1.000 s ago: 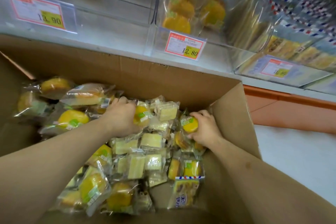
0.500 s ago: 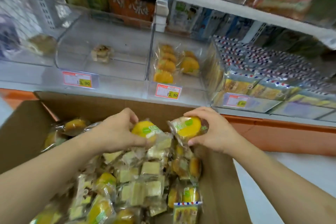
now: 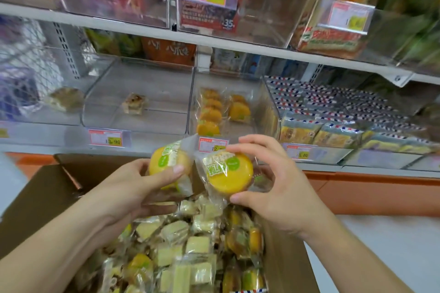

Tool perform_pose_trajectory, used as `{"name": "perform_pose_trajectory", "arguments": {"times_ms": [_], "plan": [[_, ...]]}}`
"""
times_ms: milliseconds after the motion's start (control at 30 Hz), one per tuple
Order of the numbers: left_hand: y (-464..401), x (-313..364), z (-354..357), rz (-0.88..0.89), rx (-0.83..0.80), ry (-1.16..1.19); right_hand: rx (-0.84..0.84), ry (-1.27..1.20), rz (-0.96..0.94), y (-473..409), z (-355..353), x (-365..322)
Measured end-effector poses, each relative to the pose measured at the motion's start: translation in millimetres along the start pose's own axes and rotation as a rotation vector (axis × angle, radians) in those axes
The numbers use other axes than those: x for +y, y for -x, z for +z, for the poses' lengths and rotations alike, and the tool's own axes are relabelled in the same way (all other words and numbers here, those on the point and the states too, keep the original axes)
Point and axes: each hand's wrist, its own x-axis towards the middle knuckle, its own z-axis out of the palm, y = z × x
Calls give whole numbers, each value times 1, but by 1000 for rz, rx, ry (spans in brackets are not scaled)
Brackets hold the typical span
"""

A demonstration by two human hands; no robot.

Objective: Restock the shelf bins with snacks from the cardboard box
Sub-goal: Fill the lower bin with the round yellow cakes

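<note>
Head view: 2 wrapped yellow cakes are held up side by side above the cardboard box (image 3: pixel 47 188), just short of the shelf. The left hand (image 3: pixel 133 188) has its grip closed around the left cake (image 3: pixel 170 165), thumb across the front of the wrapper. The right hand (image 3: pixel 273 188) pinches the right cake (image 3: pixel 229 173) between thumb below and fingers above, its round face tilted toward the camera.

The relation that matters: the clear bin (image 3: pixel 238 83) already holding matching yellow cakes (image 3: pixel 210 114) lies straight ahead and slightly above both hands, directly behind the cakes. The right cake sits a little nearer its open top, so the right hand looks better placed to go in first; the left needs a small rightward shift. The neighbouring bin (image 3: pixel 142 78) to the left holds 1 brownish pastry (image 3: pixel 134 103).
</note>
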Motion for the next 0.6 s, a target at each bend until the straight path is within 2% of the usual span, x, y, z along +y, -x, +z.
{"name": "perform_pose_trajectory", "arguments": {"times_ms": [200, 300, 400, 467, 533, 600], "plan": [[-4, -4, 28, -24, -96, 127, -16, 18, -34, -10, 19, -4], [-13, -6, 30, -28, -62, 245, -44, -123, -30, -16, 21, -4], [-19, -9, 28, 15, -67, 290, 35, -211, -9, -19, 26, -2], [-22, -11, 29, 44, -58, 332, 143, -268, 69, -20, 30, -3], [-22, -12, 31, 74, -48, 376, 251, -341, 252, -21, 36, -5], [-22, -11, 35, 113, -28, 412, 292, -470, 415, -20, 40, -7]]}}
